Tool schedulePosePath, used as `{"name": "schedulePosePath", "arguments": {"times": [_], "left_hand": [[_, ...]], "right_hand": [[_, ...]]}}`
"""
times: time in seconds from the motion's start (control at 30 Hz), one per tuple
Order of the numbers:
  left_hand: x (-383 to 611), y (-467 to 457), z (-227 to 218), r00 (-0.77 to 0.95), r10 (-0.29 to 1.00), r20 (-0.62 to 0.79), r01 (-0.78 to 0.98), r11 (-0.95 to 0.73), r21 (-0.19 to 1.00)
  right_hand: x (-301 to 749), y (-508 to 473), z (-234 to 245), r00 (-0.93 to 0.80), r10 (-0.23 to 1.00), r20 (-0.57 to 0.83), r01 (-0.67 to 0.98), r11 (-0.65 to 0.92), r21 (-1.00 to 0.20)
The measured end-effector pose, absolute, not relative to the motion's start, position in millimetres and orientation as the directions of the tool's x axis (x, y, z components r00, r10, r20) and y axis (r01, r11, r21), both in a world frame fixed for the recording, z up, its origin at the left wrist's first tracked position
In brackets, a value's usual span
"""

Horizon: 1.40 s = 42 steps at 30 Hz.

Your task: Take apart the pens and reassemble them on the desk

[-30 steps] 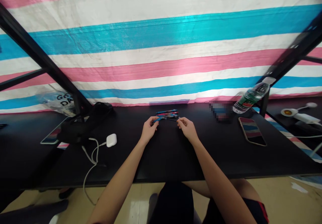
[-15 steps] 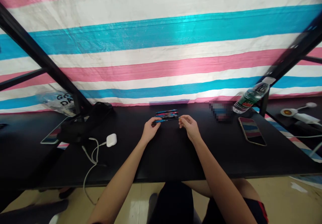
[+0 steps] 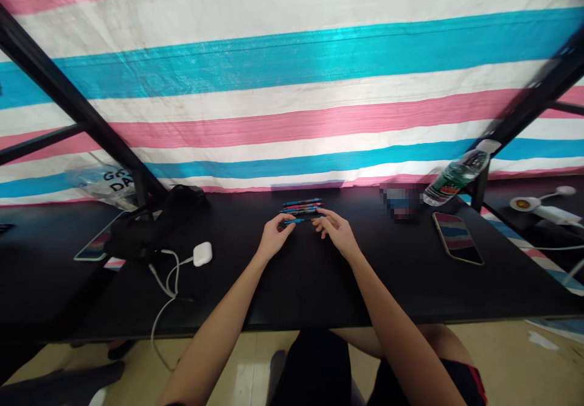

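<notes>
Stretching over the counter [image 3: 314, 284], a blue pen [image 3: 300, 220] was clamped at one end by the left hand's grip [image 3: 272, 235], while the right hand's grip [image 3: 338, 232] was parted beside the pen's dark end, and more pens [image 3: 302, 206] were lined up just beyond

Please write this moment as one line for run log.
left hand: holds blue pen | right hand: near pen's other end | behind: pens lying

Pens [image 3: 302, 203] on desk [image 3: 310, 284], centre; bottle [image 3: 458, 176] and phone [image 3: 457, 237] to their right (bottle behind phone); earphone case [image 3: 202, 254] left; sheet [image 3: 292, 111] behind desk.
</notes>
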<state>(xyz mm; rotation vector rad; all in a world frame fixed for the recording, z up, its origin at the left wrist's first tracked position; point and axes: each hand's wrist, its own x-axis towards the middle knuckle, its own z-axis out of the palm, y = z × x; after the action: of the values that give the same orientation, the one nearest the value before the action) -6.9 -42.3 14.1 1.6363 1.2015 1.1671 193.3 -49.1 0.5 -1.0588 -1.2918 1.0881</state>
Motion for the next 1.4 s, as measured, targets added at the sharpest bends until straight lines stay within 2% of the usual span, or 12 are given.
{"name": "schedulePosePath", "arguments": {"times": [0.07, 0.13, 0.23, 0.3, 0.4, 0.5, 0.57, 0.63, 0.67, 0.73, 1.07, 1.4], "left_hand": [[-8, -41, 13, 0.081, 0.975, 0.208, 0.219, -0.221, 0.950], [-8, -40, 12, 0.042, 0.983, 0.181, 0.172, -0.186, 0.967], [-8, -39, 12, 0.021, 0.987, 0.159, 0.128, -0.161, 0.979], [-8, -38, 13, 0.018, 0.987, 0.157, 0.118, -0.158, 0.980], [-8, -37, 12, 0.016, 0.988, 0.152, 0.099, -0.153, 0.983], [-8, -35, 9, -0.009, 0.989, 0.149, 0.085, -0.148, 0.985], [-9, -35, 7, -0.033, 0.989, 0.145, 0.090, -0.142, 0.986], [-9, -35, 7, -0.048, 0.989, 0.141, 0.102, -0.135, 0.986], [-9, -35, 7, -0.051, 0.989, 0.139, 0.107, -0.133, 0.985], [-10, -35, 8, -0.051, 0.990, 0.132, 0.120, -0.125, 0.985], [-9, -37, 10, -0.017, 0.992, 0.126, 0.191, -0.120, 0.974], [-9, -41, 17, 0.026, 0.991, 0.130, 0.220, -0.132, 0.966]], "right_hand": [[197, -48, -1, 0.112, 0.965, 0.237, 0.116, 0.225, -0.968], [202, -47, -2, 0.267, 0.900, 0.345, 0.336, 0.248, -0.908], [208, -47, -7, 0.367, 0.798, 0.478, 0.659, 0.140, -0.739], [210, -48, -12, 0.375, 0.797, 0.473, 0.751, 0.038, -0.659], [212, -48, -17, 0.376, 0.831, 0.410, 0.789, -0.055, -0.612], [213, -47, -16, 0.378, 0.855, 0.356, 0.716, -0.026, -0.697], [211, -45, -13, 0.340, 0.887, 0.312, 0.551, 0.081, -0.831], [207, -44, -10, 0.249, 0.933, 0.259, 0.315, 0.175, -0.933], [204, -43, -8, 0.199, 0.950, 0.242, 0.226, 0.196, -0.954], [200, -43, -6, 0.163, 0.959, 0.232, 0.149, 0.208, -0.967], [204, -43, -8, 0.166, 0.974, 0.155, 0.170, 0.126, -0.977], [203, -44, -4, 0.137, 0.982, 0.130, 0.068, 0.122, -0.990]]}}
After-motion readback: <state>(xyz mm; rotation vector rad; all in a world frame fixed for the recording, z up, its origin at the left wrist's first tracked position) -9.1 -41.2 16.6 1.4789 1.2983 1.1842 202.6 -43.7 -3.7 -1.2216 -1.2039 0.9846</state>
